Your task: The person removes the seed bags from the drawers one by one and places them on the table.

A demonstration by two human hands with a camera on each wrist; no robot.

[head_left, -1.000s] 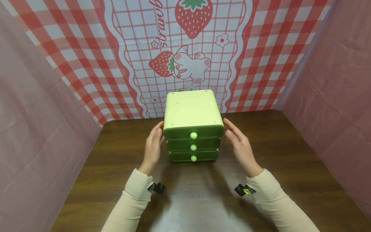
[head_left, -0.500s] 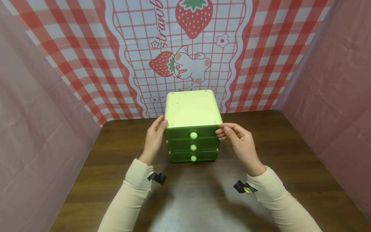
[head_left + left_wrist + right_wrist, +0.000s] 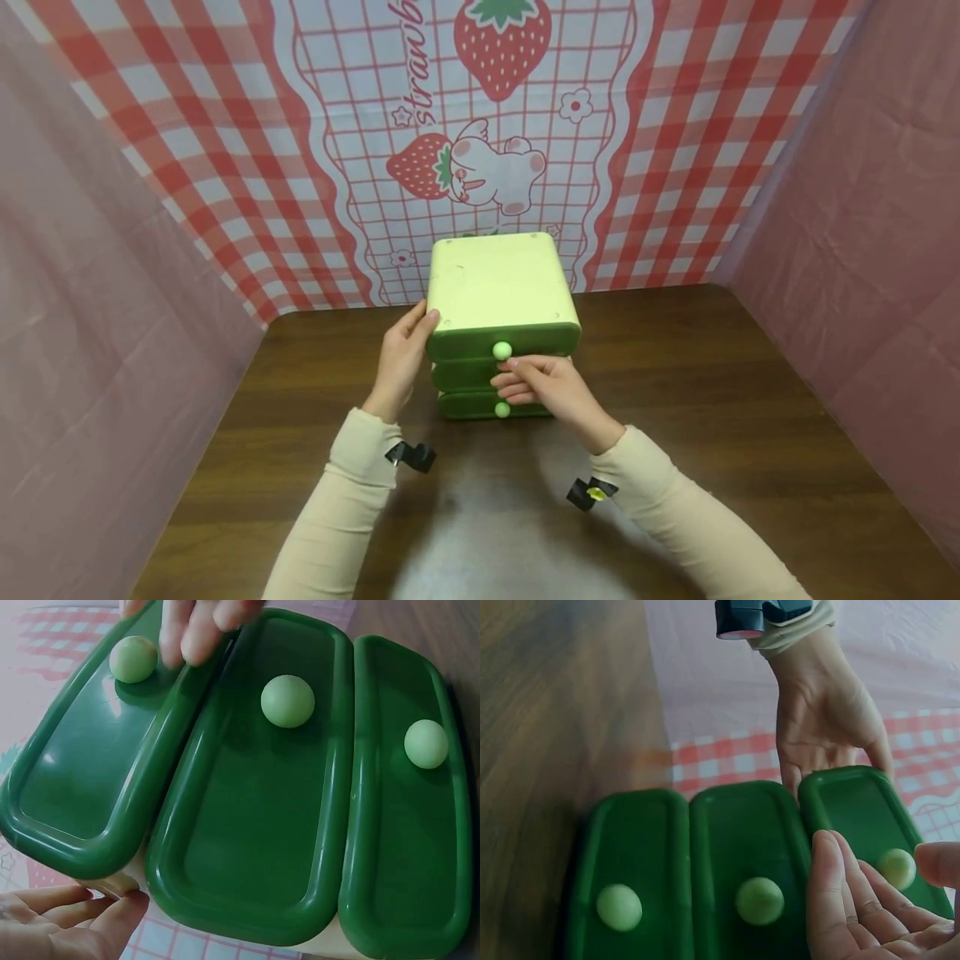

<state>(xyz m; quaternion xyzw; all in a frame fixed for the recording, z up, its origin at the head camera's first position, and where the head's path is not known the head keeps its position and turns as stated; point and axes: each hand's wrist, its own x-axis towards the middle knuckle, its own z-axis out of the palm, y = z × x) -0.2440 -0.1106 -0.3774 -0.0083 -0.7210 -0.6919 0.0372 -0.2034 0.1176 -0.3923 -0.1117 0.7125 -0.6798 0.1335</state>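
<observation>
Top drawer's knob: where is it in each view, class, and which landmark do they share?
Head: knob just below centre, above the right hand.
Left wrist: knob at upper left, leftmost of three.
Right wrist: knob at lower right, rightmost of three.
Landmark: left hand, beside the top drawer.

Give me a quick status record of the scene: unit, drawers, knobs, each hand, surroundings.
Unit: pale-green drawer unit, upright on a wooden table
Drawers: three green drawers, stacked; all appear closed
Top knob: round, between the right hand's thumb and fingers; contact unclear
Middle knob: hidden in head view, visible from both wrists
Left hand: touching the unit's left side, near the top
Right hand: in front of the drawers, fingers extended
Backdrop: red-and-white checked strawberry cloth
</observation>
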